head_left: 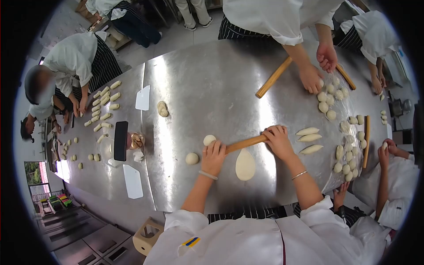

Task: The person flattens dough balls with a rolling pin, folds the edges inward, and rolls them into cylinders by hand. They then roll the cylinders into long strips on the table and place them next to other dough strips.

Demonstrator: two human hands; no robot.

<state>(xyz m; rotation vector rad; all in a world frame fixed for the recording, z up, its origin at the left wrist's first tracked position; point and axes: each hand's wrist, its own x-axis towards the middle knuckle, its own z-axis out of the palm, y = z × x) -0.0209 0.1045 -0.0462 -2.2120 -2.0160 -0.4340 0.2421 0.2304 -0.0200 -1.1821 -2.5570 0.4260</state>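
Observation:
A wooden rolling pin [246, 144] lies across the far tip of a flattened, teardrop-shaped piece of dough [245, 166] on the steel table. My left hand [213, 157] is closed on the pin's left end, and my right hand [278, 140] is closed on its right end. Just beyond my left hand's fingers is a round dough ball [209, 140], partly hidden by them. Another ball [191, 158] sits to the left of that hand. Several pointed dough pieces [309, 138] lie to the right of my right hand.
A co-worker's hand [312, 79] touches dough balls [323, 107] on plastic at the right. A rolling pin [274, 77] lies near that person. Left of me are a phone [120, 141], white scrapers [133, 181] and stacked dough [162, 109]. Other people stand around the steel table [198, 88].

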